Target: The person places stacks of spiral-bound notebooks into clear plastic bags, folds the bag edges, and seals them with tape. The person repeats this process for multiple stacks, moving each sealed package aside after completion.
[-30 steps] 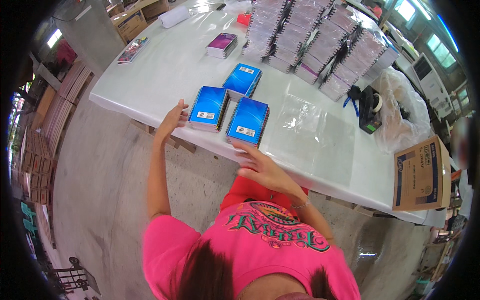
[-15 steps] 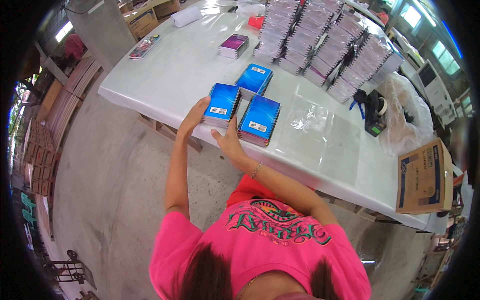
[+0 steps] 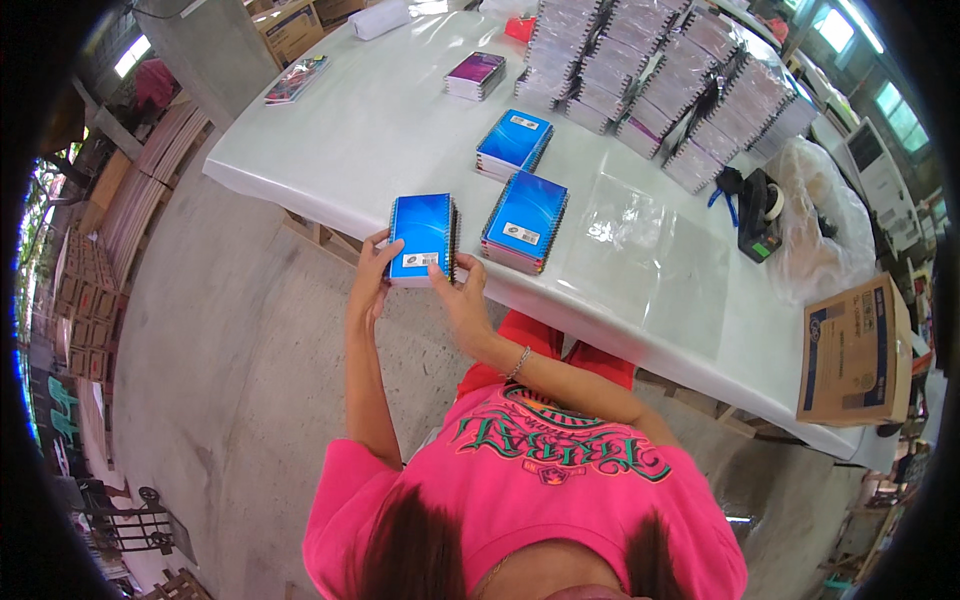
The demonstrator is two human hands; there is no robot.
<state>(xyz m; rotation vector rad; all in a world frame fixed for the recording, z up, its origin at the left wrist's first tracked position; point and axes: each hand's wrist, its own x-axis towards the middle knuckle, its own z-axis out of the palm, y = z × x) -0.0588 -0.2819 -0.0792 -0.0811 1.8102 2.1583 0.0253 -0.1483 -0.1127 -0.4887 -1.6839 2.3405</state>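
Between my two hands is a blue-covered stack of spiral notebooks [image 3: 421,225], at the near edge of the white table. My left hand [image 3: 372,272] grips its left side, thumb on the top cover. On the lower right my right hand [image 3: 463,302] holds the stack, thumb at the cover's near edge beside a white label. A second blue notebook stack [image 3: 526,215] lies just to the right, apart from my hands. Behind that one sits a third blue notebook stack [image 3: 515,138].
Tall stacks of plastic-wrapped notebooks [image 3: 640,75] stand at the back right. A purple notebook stack [image 3: 475,75] lies further left. Clear plastic sheets [image 3: 640,265] cover the table's [image 3: 330,150] right part. A black tape dispenser [image 3: 760,215], plastic bag [image 3: 810,220] and cardboard box [image 3: 857,350] are beyond.
The held notebook stack has moved left and toward me, away from the other two blue stacks. My right hand has come round onto its near right corner.
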